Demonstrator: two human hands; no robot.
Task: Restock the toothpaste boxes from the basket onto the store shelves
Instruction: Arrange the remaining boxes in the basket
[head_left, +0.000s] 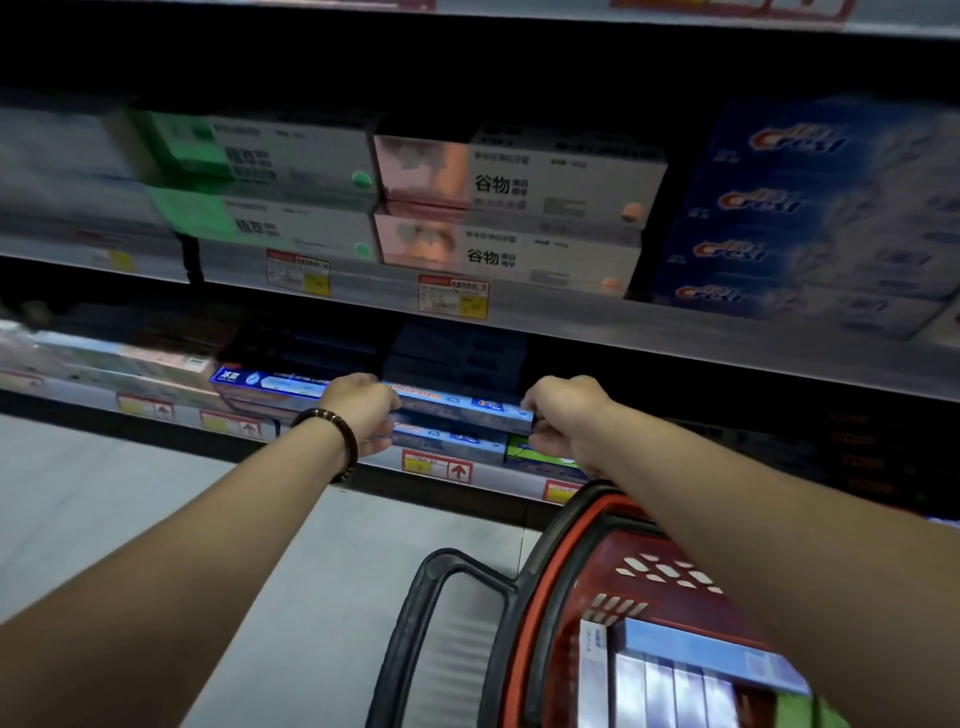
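I hold a long blue toothpaste box (462, 408) by its two ends in the middle of the frame. My left hand (363, 410) curls its fingers (382, 439) round the left end. My right hand (563, 415) pinches the right end. The box is just above another one on the low shelf (496, 475). The red basket (571, 525) at the lower right has more boxes (701, 660) inside.

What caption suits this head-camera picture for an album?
Left hand and right hand grip a toothpaste box by its ends at the lower shelf; red basket below.
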